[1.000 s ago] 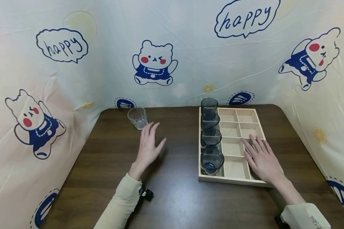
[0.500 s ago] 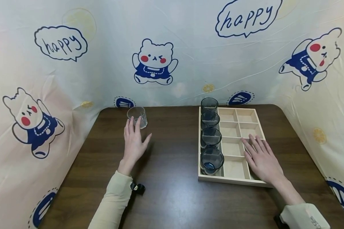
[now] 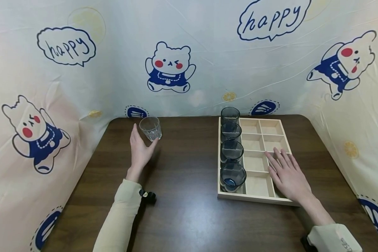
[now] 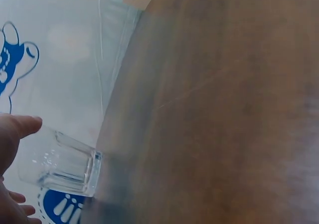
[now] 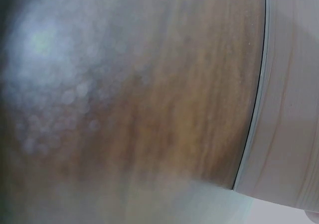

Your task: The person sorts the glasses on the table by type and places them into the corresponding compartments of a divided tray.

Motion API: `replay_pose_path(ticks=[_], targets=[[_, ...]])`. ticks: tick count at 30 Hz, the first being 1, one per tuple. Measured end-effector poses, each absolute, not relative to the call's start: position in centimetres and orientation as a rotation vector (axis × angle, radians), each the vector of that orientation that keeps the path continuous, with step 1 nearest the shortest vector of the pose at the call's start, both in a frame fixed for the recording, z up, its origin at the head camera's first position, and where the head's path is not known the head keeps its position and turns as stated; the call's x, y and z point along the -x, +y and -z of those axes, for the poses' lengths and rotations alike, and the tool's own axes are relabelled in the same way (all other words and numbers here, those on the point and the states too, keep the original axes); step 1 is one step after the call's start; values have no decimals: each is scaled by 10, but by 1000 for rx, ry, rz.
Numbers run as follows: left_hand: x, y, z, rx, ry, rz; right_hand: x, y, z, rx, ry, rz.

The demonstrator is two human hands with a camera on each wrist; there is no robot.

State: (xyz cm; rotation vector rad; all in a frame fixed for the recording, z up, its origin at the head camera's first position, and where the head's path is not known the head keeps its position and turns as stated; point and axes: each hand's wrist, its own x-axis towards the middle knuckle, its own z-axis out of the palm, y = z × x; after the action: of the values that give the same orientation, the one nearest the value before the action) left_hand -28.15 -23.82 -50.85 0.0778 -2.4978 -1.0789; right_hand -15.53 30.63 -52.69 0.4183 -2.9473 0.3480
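A clear glass tumbler (image 3: 152,129) stands upright near the table's back left edge. My left hand (image 3: 140,149) is at its near left side, thumb and straight fingers spread apart with the glass between them. In the left wrist view the thumb (image 4: 27,126) and fingertips lie on either side of the glass (image 4: 65,164); I cannot tell whether they touch it. My right hand (image 3: 288,175) lies flat, fingers straight, over the right side of a wooden compartment tray (image 3: 255,199). Several dark tinted glasses (image 3: 232,176) fill the tray's left column.
The tray's middle and right compartments (image 3: 256,183) hold no glasses where visible. Brown tabletop (image 3: 189,168) stretches between the clear glass and the tray. A printed cloth (image 3: 204,63) hangs behind the table and along its sides.
My left hand has moved left, from the clear glass's near right, past its front, to its left side, its thumb swinging toward the glass. The right hand, tray and dark glasses stay put.
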Motion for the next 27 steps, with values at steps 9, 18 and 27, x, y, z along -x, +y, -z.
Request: replay_pose_path(ticks=[9,18,27], targets=[[310,-235,514,-185,-2361,1453,156,307,527,-420,-2950,-343],[332,-231,523,-400,-2234,1792,157,309,527,-412,-2948,-344],[344,-228,531,-428,-2123,1876,157,308,526,-394,-2962,-351]])
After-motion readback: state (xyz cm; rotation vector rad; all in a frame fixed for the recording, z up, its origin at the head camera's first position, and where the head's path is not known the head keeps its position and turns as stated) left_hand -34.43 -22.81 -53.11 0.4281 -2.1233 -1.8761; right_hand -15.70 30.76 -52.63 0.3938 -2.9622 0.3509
